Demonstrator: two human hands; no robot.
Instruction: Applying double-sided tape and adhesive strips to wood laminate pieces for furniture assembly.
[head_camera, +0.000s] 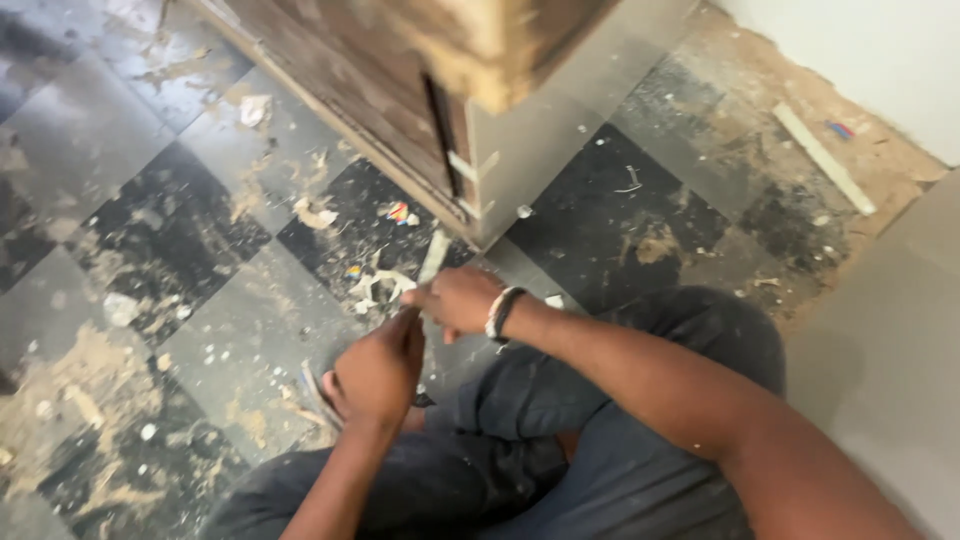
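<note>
— Why both hands on that pale strip (434, 256)?
— Right hand (458, 300) closed around its lower part, left hand (380, 368) curled shut just beneath, seemingly steadying the bottom end. Strip tilted up toward the corner of the wooden cabinet (400, 90), above the dirty checkered floor (180, 260). Exact grip of the left fingers hard to tell.
— Counts?
— Two hands, one held strip, one wristband (500, 313). One long pale strip (824, 158) lying well apart by the wall. Scattered debris beyond counting.
</note>
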